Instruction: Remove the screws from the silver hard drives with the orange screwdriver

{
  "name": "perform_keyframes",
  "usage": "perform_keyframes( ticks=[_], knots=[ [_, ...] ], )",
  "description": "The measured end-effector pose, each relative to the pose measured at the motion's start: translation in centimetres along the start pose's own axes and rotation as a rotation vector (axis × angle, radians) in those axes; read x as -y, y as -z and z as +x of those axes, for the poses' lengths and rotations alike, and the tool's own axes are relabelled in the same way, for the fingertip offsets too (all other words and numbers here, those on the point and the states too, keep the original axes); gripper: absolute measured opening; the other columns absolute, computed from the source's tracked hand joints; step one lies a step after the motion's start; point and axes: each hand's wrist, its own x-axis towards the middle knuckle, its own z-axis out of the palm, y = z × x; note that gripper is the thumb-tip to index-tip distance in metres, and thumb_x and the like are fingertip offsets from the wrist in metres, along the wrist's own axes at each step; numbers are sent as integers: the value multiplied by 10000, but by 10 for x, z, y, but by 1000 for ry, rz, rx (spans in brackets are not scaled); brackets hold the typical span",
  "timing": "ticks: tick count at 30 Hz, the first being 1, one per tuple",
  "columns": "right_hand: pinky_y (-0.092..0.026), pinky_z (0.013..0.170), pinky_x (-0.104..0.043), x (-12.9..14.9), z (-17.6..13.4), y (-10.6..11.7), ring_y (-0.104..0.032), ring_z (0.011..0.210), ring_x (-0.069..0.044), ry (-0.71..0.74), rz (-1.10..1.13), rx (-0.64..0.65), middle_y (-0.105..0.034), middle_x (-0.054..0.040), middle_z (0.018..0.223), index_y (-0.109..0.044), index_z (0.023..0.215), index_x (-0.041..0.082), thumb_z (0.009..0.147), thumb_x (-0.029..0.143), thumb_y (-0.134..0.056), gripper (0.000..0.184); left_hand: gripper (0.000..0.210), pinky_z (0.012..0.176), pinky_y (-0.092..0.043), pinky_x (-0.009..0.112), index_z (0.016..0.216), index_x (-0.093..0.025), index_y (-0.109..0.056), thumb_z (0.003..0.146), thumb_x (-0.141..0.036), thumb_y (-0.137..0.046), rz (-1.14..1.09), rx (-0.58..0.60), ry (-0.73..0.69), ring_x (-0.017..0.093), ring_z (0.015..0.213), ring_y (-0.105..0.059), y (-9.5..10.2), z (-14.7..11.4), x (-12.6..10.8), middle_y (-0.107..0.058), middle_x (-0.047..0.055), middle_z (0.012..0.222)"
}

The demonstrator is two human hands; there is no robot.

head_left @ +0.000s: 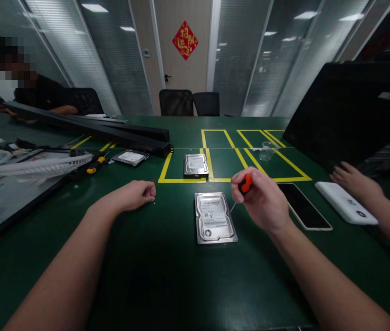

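Note:
A silver hard drive point(212, 218) lies label up on the green table in front of me. My right hand point(262, 197) grips a screwdriver point(246, 184) with an orange and black handle. Its thin shaft slants down to the drive's right edge, where the tip meets or nearly meets it. To the left of the drive, my left hand point(134, 195) rests on the table with its fingers curled together. Whatever is between those fingertips, if anything, is hidden; a tiny pale speck shows just below them. A second hard drive point(196, 164) lies farther back, inside yellow tape lines.
At right are a phone point(305, 207), a white power bank point(346, 202) and another person's hand point(357, 179). A clear plastic cup point(267, 151) stands behind. Leftward lie another drive point(131, 157), a yellow-black tool point(96, 165), long black bars point(112, 131) and a cluttered tray. Another person sits far left.

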Motion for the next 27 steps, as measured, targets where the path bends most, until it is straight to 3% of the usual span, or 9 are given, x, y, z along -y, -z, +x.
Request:
perform_keyframes(
  ticks=[3,6,17,20,22,24,27],
  knots=[
    [-350,552,-309,-1,0,-1,-522,587,-132,3,-1,8,-639,-16,823,-592,869,230,981,381,-630,192,169,647,-422,299,927,-234,-676,867,-369,-595,8,3,7,222,767,-639,-1,1,3,-711,48,879],
    [-328,539,-301,-3,-1,-3,-507,564,-124,1,5,13,-639,7,810,-521,880,250,969,388,-664,217,167,652,-423,299,919,-238,-679,881,-370,-585,15,2,2,223,773,-642,-2,2,6,-717,50,891],
    [-287,503,-291,8,-1,1,-423,524,-108,92,-14,-12,-569,14,792,-493,874,252,998,453,-572,249,167,653,-422,301,905,-225,-662,898,-360,-564,41,-9,-1,230,775,-640,-2,1,1,-717,53,894],
    [-337,523,-274,17,-2,7,-436,563,-111,149,-344,46,-548,21,769,-545,875,233,936,460,-672,267,164,670,-427,303,913,-213,-646,916,-337,-539,78,-48,-22,228,788,-637,2,-3,-3,-709,59,902],
    [-409,607,-285,24,-5,9,-535,663,-142,124,-727,216,-605,0,806,-622,934,212,856,472,-768,308,164,685,-430,303,920,-207,-639,927,-329,-530,87,-110,-61,224,796,-633,7,-8,-11,-703,59,903],
    [-451,682,-314,27,-8,8,-629,768,-198,36,-1062,452,-688,-39,878,-685,1049,202,785,562,-807,463,174,691,-434,300,936,-204,-644,936,-338,-532,61,-168,-114,215,792,-629,10,-14,-23,-700,53,902],
    [-473,692,-352,22,-14,0,-705,818,-286,-80,-1380,699,-756,-86,911,-694,1227,203,686,697,-815,742,198,674,-440,281,960,-206,-661,947,-370,-550,-44,-178,-209,189,759,-622,10,-20,-45,-698,32,881]
  ],
)
